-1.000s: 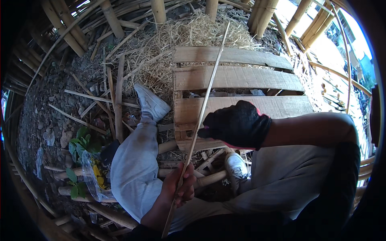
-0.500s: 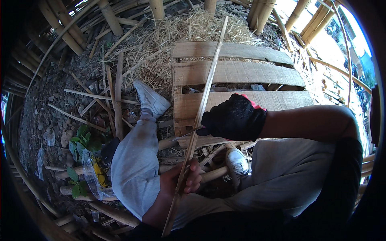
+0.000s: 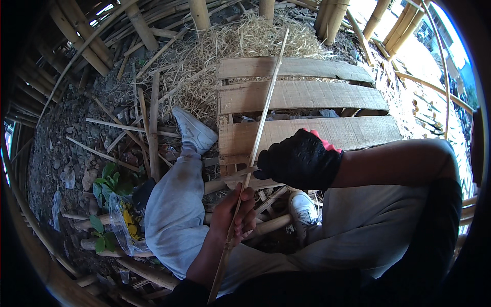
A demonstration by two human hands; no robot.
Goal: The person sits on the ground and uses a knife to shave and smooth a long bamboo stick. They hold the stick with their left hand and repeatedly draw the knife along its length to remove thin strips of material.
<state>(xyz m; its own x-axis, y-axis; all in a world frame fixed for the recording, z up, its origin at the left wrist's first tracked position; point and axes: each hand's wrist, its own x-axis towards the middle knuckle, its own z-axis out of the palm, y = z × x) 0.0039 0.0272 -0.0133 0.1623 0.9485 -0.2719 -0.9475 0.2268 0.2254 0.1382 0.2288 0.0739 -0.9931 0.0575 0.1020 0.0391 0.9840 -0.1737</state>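
Observation:
A long thin bamboo strip (image 3: pixel 266 105) runs from my lap up over the wooden pallet toward the straw. My bare left hand (image 3: pixel 234 219) grips the strip low down, near my left knee. My right hand (image 3: pixel 299 159), in a black glove with a red cuff, is closed against the strip a little higher up; whatever it holds is hidden by the glove. I sit with grey trousers, my left leg stretched out and its white shoe (image 3: pixel 193 130) resting by the pallet's corner.
A wooden pallet (image 3: pixel 307 94) lies ahead with a straw pile (image 3: pixel 230 46) behind it. Bamboo poles (image 3: pixel 133 23) and split strips litter the stony ground at left. A plastic bag with green leaves (image 3: pixel 115 215) lies by my left thigh.
The strip has slid forward and its far tip has shifted slightly. My left hand has moved up a little along my thigh; the gloved right hand stays at about the same place.

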